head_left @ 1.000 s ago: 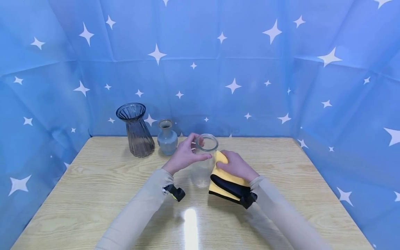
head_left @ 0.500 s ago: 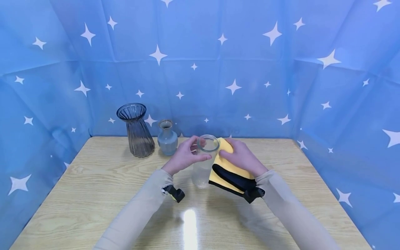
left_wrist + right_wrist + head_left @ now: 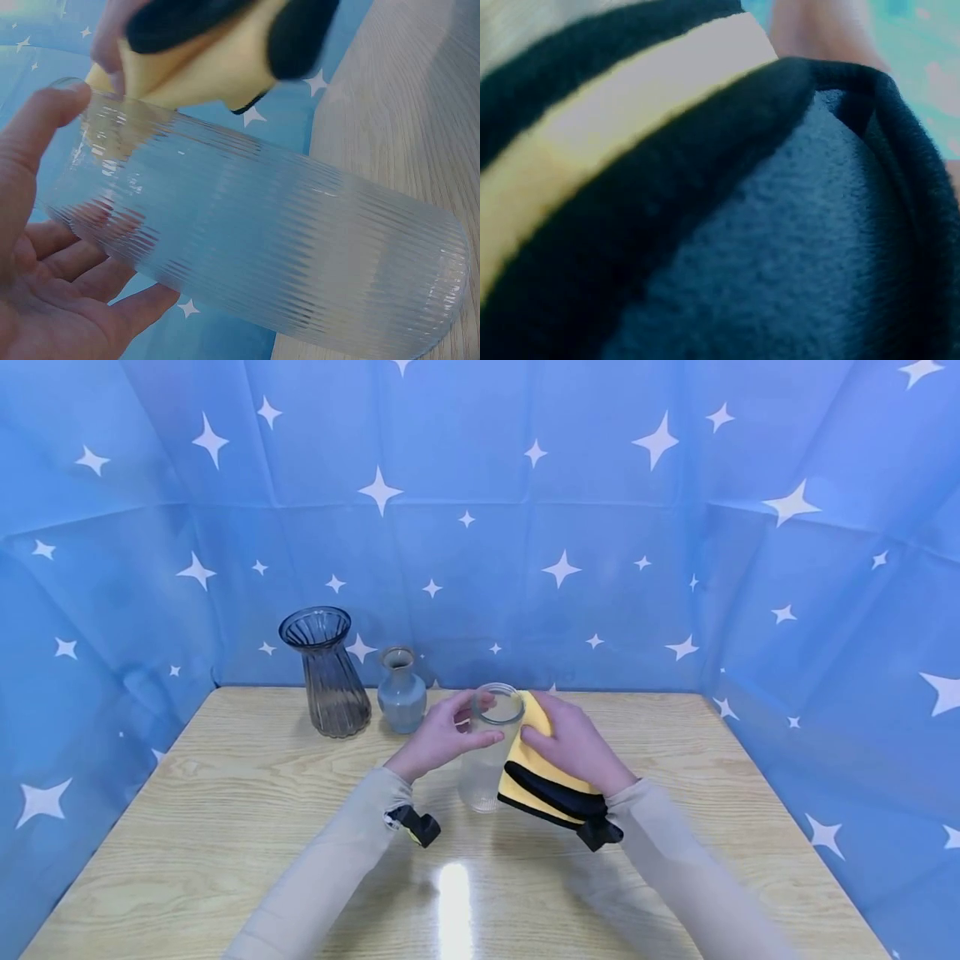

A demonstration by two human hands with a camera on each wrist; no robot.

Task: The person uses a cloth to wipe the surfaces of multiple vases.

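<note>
My left hand (image 3: 442, 737) grips a clear ribbed glass vase (image 3: 480, 781) near its rim, thumb on the near side and fingers round the far side. In the left wrist view the vase (image 3: 285, 232) shows fine ribs along its body, its base over the wood. A folded yellow cloth with black edging (image 3: 546, 767) is held in my right hand (image 3: 576, 743). It lies along the vase's right side, up by the rim. The cloth (image 3: 765, 255) fills most of the right wrist view, hiding nearly all of that hand there.
Behind and left of the vase stand a small blue-grey vase (image 3: 402, 693) and a tall dark fluted glass vase (image 3: 335, 689). The wooden table (image 3: 187, 835) ends at a blue star-patterned curtain (image 3: 480, 568) on the back and both sides.
My right hand has moved the cloth up along the vase toward its rim, then slightly back left. The left hand keeps its grip, almost still.
</note>
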